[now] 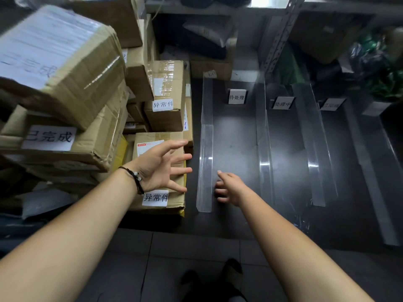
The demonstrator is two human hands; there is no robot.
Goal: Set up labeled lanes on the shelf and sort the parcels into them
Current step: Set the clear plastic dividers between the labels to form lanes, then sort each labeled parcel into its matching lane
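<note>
Lane setup looks largely done: clear dividers [265, 149] stand on the shelf [235, 136], with label cards 待处理 [236, 97], 处理中 [282, 103] and a third, blurred card [331, 105] at the lane heads. Sorting judged not yet begun: no parcel lies in any visible lane, and the labelled parcels [87, 105] sit stacked left of the shelf. Left hand [160, 168] released, fingers spread above the nearest 异常件 box [152, 140]; right hand [229, 188] loosely curled, grasping nothing, just beside the leftmost divider [206, 149], contact unclear
</note>
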